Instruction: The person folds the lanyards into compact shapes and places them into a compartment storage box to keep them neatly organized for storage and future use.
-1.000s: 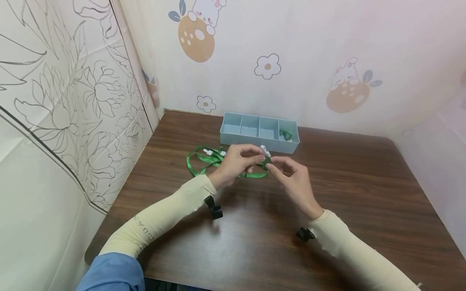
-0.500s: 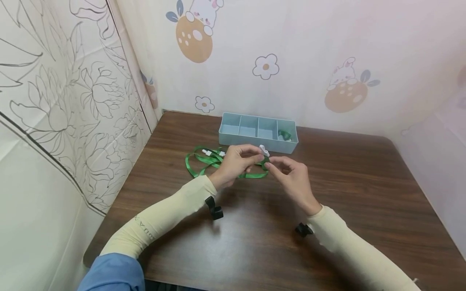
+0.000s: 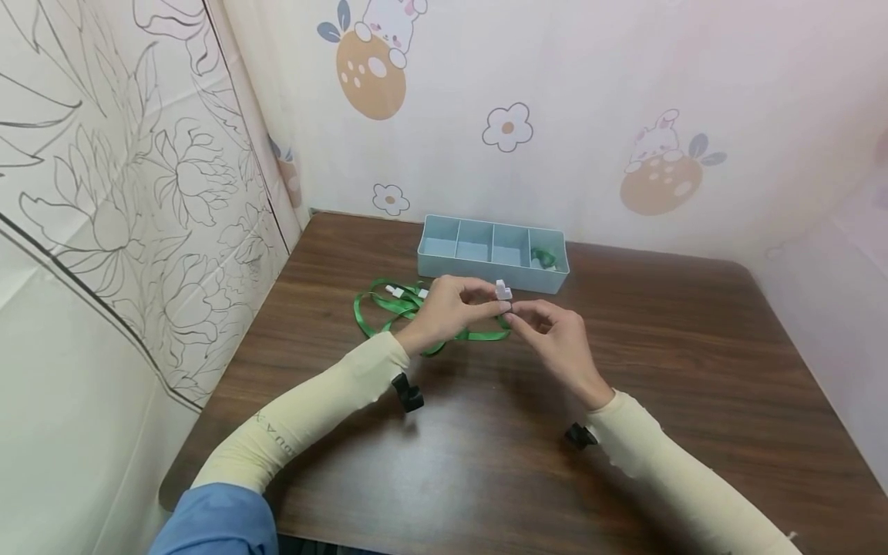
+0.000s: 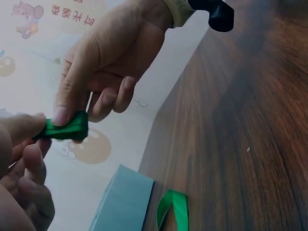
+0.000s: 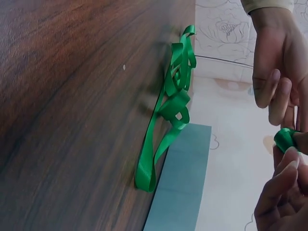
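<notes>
In the head view my left hand (image 3: 454, 308) and my right hand (image 3: 551, 331) meet above the table, in front of the blue box. Together they pinch a rolled-up green lanyard (image 4: 67, 129) between thumbs and fingers. Its white plastic clip (image 3: 502, 290) sticks up above the left fingertips. Fingers hide most of the green roll in the head view; the right wrist view shows its rounded end (image 5: 285, 139). More green lanyards (image 3: 398, 304), with white clips, lie loosely looped on the table behind and left of my left hand.
The light-blue divided box (image 3: 492, 274) stands by the wall at the table's back; its rightmost compartment holds a green roll (image 3: 543, 258). Brown wooden table (image 3: 486, 462) spreads around. Patterned curtains (image 3: 569, 77) hang behind and at the sides.
The white clip has turned more upright. My left thumb has shifted slightly right over the green roll, now hiding it in the head view. The right hand stays almost in place.
</notes>
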Demonstrator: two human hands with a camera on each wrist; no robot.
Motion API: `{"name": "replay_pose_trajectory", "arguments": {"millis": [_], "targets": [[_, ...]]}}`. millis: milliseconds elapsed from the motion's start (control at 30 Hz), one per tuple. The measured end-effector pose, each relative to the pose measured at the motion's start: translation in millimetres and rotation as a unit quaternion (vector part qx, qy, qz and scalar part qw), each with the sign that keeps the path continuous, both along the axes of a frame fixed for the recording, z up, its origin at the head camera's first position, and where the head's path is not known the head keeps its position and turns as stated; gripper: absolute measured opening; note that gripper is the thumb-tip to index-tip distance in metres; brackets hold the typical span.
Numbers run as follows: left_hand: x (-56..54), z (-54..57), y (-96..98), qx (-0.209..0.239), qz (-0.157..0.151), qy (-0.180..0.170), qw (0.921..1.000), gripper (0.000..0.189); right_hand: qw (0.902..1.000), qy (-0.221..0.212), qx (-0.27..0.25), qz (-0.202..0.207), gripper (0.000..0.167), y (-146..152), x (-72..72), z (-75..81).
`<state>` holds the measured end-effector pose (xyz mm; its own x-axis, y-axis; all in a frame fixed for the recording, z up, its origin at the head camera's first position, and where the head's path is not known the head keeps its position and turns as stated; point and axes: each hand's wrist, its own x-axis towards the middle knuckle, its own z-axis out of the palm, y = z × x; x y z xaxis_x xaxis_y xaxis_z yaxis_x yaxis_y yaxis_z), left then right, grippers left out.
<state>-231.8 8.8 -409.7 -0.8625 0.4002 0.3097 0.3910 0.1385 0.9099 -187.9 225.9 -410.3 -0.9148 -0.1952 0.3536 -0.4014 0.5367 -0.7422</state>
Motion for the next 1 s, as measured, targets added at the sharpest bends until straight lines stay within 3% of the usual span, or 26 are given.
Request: {"name": "replay_pose_trajectory", "arguments": {"millis": [267, 400, 500, 567, 633, 767, 900, 1000], "targets": [[-1.7, -1.8, 0.5, 0.073, 0.000, -0.040, 0.9966, 0.022, 0.9984, 0.053, -0.003, -0.022, 0.016, -2.3, -6.2, 0.2], [-13.1, -5.3, -6.3, 0.044, -0.039, -0.040, 0.9975, 0.020, 0.9972, 0.072, 0.009, -0.015, 0.014, -0.1, -8.8, 0.9], [-30.1, -5.4, -18.7, 0.001, -0.076, -0.051, 0.9958, 0.021, 0.9975, 0.068, 0.015, -0.013, 0.014, 2.5, -9.8, -0.3], [-45.1, -3.2, -30.1, -0.030, -0.075, -0.054, 0.9953, 0.021, 0.9979, 0.061, 0.017, -0.013, 0.013, 4.4, -10.6, -1.4], [-61.5, 0.3, -43.2, -0.059, -0.049, -0.048, 0.9959, 0.021, 0.9982, 0.056, 0.017, -0.014, 0.013, 5.8, -11.3, -2.2], [-92.7, 1.4, -69.3, -0.106, 0.048, -0.024, 0.9929, 0.021, 0.9986, 0.049, 0.019, -0.010, 0.013, 7.7, -11.9, -2.5], [-115.6, -7.1, -87.9, -0.170, 0.141, 0.001, 0.9752, 0.024, 0.9985, 0.048, 0.025, -0.005, 0.013, 7.9, -11.5, -1.5], [-125.6, -16.0, -94.5, -0.220, 0.180, -0.002, 0.9587, 0.028, 0.9985, 0.049, 0.026, -0.005, 0.014, 7.2, -11.6, -0.6]]}}
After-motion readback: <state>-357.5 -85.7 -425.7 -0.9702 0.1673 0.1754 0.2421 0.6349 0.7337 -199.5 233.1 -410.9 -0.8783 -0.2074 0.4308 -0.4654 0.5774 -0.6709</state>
